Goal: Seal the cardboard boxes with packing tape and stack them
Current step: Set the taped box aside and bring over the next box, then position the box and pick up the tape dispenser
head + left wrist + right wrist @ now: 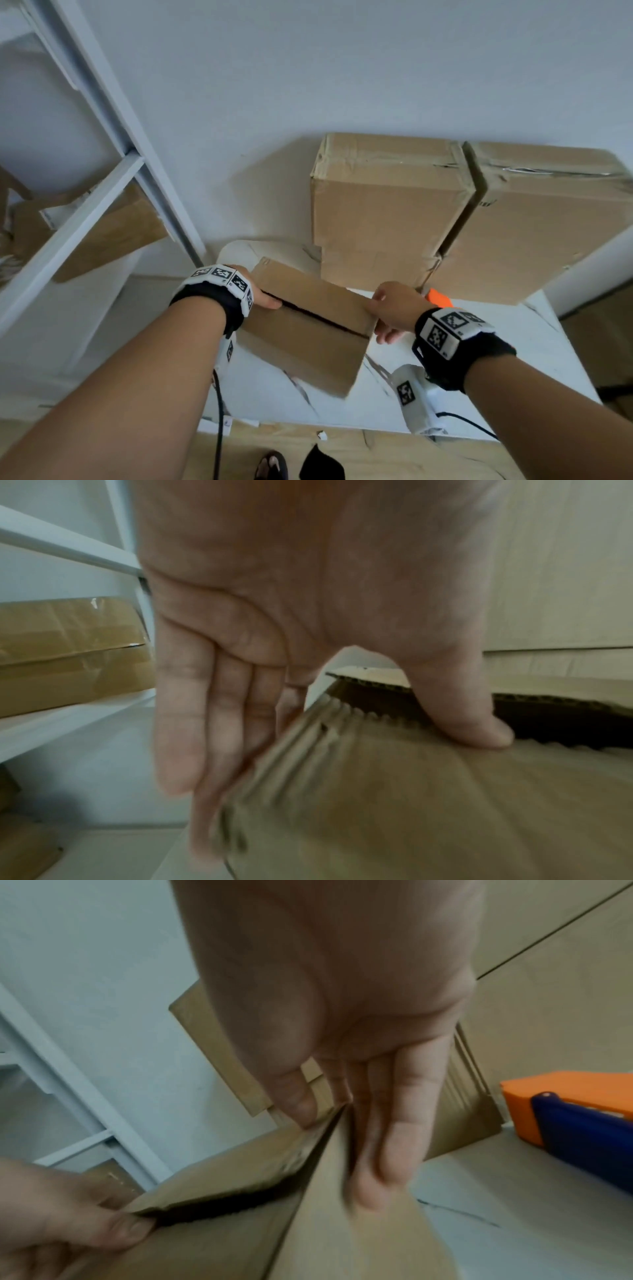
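The small brown cardboard box [308, 329], top seam gaping, sits tilted over the white marbled surface [534, 346]. Your left hand [263, 294] and right hand [394, 310] clamp its ends, thumbs on top, fingers straight down the sides. An orange-and-blue tape dispenser [575, 1112] lies just beside your right hand.

Count from where I stand: cardboard boxes on the white table [534, 346]: 3. One small unsealed box [305, 329], two large taped boxes [387, 209] [534, 222] side by side behind it. More cardboard on the white shelving unit [85, 219], at least 1 taped box [68, 653], exact number unclear. Tape dispenser [575, 1118], orange and blue: 1. Hands: 2. Wrist cameras: 2.
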Demonstrator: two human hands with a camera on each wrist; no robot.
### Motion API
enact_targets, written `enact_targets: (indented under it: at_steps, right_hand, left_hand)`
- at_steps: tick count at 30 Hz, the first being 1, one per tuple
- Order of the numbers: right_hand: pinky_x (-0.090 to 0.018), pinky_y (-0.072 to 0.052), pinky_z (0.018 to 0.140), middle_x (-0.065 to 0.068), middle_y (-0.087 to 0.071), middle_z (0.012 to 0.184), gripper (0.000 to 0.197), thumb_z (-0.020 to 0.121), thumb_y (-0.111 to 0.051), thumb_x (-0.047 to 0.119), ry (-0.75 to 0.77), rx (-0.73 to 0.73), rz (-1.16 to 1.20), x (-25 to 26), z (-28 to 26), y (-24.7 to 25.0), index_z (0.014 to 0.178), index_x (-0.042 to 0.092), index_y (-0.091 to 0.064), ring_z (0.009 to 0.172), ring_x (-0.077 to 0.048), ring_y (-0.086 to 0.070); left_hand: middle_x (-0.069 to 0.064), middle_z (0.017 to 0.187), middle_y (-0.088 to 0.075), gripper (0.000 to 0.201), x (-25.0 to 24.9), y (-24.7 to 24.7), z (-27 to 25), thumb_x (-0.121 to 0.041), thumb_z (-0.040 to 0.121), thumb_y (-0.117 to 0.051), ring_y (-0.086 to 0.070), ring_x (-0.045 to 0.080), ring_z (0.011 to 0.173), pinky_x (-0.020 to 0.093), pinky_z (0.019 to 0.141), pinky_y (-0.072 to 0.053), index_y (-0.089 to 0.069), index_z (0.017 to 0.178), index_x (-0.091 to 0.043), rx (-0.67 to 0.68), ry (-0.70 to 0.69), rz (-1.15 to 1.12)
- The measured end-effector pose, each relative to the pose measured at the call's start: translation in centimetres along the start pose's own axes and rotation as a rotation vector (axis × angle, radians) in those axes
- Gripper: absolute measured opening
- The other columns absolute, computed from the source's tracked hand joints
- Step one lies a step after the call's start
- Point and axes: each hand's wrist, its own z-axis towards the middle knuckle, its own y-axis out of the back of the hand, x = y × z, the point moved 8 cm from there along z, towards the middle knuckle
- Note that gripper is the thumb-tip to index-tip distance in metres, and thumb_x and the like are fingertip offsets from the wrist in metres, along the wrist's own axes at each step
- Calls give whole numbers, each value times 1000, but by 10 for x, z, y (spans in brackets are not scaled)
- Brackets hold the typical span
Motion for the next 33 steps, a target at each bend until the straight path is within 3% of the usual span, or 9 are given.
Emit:
enact_targets:
  at_steps: [2, 6, 9, 13, 17, 20, 23, 29, 33]
  right_hand:
    - [-38, -61, 74, -15, -74, 77, 22, 93, -46, 19, 24, -113, -30, -7, 1, 17, 109, 7, -56, 58, -20, -70]
    - [-31, -58, 74, -11, -75, 76, 31, 92, -50, 20, 59, -198, -9, -24, 10, 37, 122, 15, -49, 55, -12, -67]
    - [-37, -61, 70, -9, -73, 74, 23, 92, -55, 25, 32, -232, 169, -48, 19, 45, 110, 12, -58, 64, -22, -71]
    - [-34, -53, 75, -12, -72, 92, 29, 93, -52, 37, -44, -396, -149, -83, 25, 73, 88, 10, -63, 80, -30, -64]
    - [-30, -40, 70, -11, -64, 91, 34, 94, -49, 42, -232, -348, -390, -127, 27, 78, 92, 10, -60, 81, -30, -57]
    - [-30, -40, 68, -5, -55, 77, 41, 91, -56, 49, -321, -310, -366, -154, 28, 71, 89, 9, -56, 73, -26, -52]
    - [-29, -38, 70, -9, -56, 87, 43, 90, -58, 51, -311, -260, -393, -161, 32, 61, 80, 9, -52, 78, -26, -52]
    - [-27, -38, 73, -10, -60, 93, 40, 89, -62, 41, -252, -171, -492, -162, 44, 44, 107, 6, -65, 102, -28, -62]
    - [-31, -43, 85, -11, -60, 124, 52, 91, -62, 28, -132, -236, -318, -155, 43, 43, 139, 17, -45, 114, -30, -58]
  left_hand:
    - [2, 124, -62, 131, -10, -9, 2, -97, 14, -53, -59, 20, 103, 31, 94, -47, -58, 122, -23, 22, -27, 10]
    - [2, 137, -53, 136, -21, -22, -3, -96, 22, -56, -52, 21, 120, 33, 104, -40, -48, 136, -23, 149, -48, 35]
    - [6, 151, -36, 147, -26, -24, -9, -98, 25, -53, -44, 28, 131, 42, 109, -36, -30, 148, -21, 237, -80, -96]
    - [4, 160, -12, 141, -33, -9, 2, -93, 40, -58, -23, 29, 143, 45, 115, -26, -4, 152, -26, 87, -90, -273]
    - [5, 154, -27, 114, -53, -15, 8, -62, 66, -74, -37, 26, 136, 34, 109, -34, -12, 151, -20, 13, -138, -256]
    - [4, 141, -43, 108, -55, -19, 10, -62, 62, -77, -48, 24, 122, 35, 102, -41, -24, 145, -18, -8, -141, -274]
    - [4, 132, -48, 104, -52, -24, 13, -62, 60, -77, -50, 24, 116, 37, 99, -44, -28, 140, -18, -9, -134, -342]
    - [4, 129, -49, 107, -51, -27, 12, -64, 56, -78, -50, 25, 115, 42, 101, -43, -29, 139, -19, 7, -123, -435]
    - [5, 130, -48, 105, -50, -29, 10, -60, 59, -78, -49, 25, 117, 40, 101, -42, -28, 141, -18, 0, -113, -467]
